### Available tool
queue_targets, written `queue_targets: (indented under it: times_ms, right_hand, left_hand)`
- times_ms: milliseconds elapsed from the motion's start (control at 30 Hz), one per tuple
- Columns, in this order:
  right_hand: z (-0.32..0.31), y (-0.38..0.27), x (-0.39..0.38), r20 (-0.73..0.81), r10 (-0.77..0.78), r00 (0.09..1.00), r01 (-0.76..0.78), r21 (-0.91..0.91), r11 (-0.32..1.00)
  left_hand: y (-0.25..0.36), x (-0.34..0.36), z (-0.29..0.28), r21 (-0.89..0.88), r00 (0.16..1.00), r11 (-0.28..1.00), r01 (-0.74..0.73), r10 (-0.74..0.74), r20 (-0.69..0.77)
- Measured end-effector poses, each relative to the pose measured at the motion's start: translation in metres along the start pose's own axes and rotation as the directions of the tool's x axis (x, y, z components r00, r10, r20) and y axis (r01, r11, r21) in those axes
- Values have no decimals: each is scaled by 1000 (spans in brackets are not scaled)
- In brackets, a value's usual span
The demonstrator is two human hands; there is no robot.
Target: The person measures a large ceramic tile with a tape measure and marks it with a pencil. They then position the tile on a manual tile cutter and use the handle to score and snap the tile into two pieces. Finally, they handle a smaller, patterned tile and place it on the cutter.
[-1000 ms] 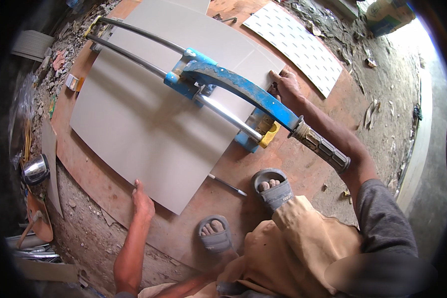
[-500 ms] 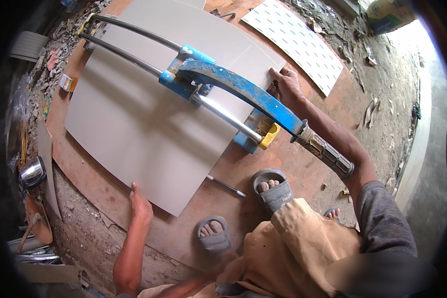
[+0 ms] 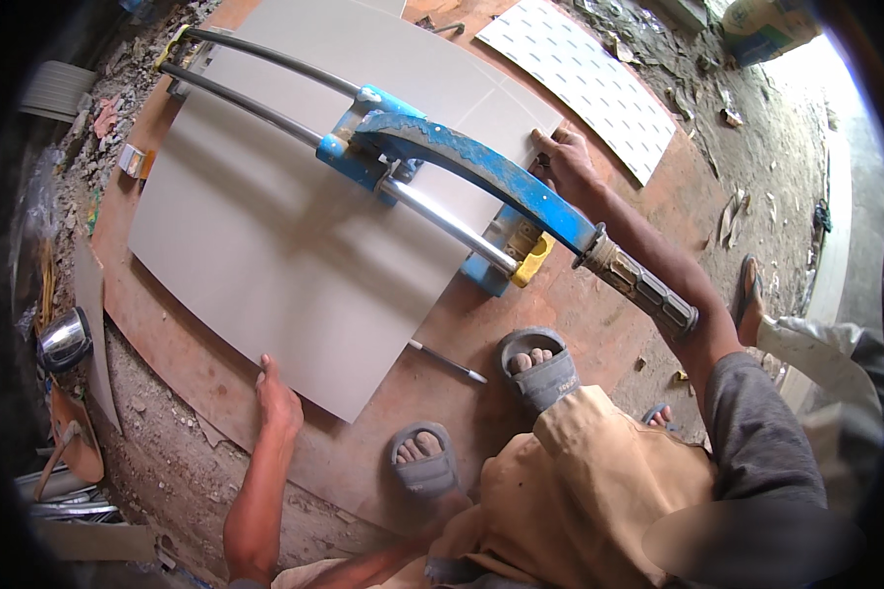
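A large grey tile (image 3: 265, 245) lies on a reddish board (image 3: 599, 324) under a blue manual tile cutter (image 3: 442, 157) with two steel rails. The cutter's long handle (image 3: 638, 280) points toward me, and nobody holds it. My left hand (image 3: 278, 398) grips the tile's near left edge. My right hand (image 3: 565, 162) holds the tile's right edge, just beyond the cutter's base. My feet in grey sandals (image 3: 535, 363) stand on the board near the tile's corner.
A pencil (image 3: 447, 361) lies on the board by my foot. A white patterned tile (image 3: 589, 83) lies at the back right. A metal pot (image 3: 64, 339) and debris are at the left. Another person's sandalled foot (image 3: 749, 290) and light trouser leg (image 3: 815, 348) are at the right.
Both hands stay at the tile's edges and the cutter has barely shifted. Another person's trouser leg has come into view at the right.
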State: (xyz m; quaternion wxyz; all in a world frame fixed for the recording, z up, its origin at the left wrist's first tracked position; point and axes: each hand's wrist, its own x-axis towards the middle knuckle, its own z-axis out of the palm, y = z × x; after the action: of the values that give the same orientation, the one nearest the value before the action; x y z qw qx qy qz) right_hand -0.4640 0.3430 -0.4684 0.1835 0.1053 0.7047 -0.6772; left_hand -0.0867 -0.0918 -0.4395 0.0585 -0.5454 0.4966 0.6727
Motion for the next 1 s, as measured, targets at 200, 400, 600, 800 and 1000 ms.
queue_targets:
  times_ms: [200, 400, 600, 800, 1000]
  right_hand:
    - [-17, -136, -58, 190, 413, 891, -203, -646, 736]
    - [25, -209, -216, 408, 329, 851, 172, -811, 560]
    - [-7, -224, -255, 310, 338, 889, 193, -921, 339]
    - [-47, -235, -283, 55, 636, 770, -144, -955, 258]
    - [-71, -210, -287, 90, 631, 771, -185, -916, 357]
  left_hand:
    - [1, 2, 1, -43, 999, 999, 26, -27, -40]
    - [2, -1, -4, 3, 997, 997, 73, -73, -22]
    - [-3, 7, -2, -97, 999, 995, 27, -22, 49]
    - [-3, 8, -6, -93, 998, 995, 42, -36, 57]
    - [7, -2, 3, -78, 997, 995, 62, -58, 55]
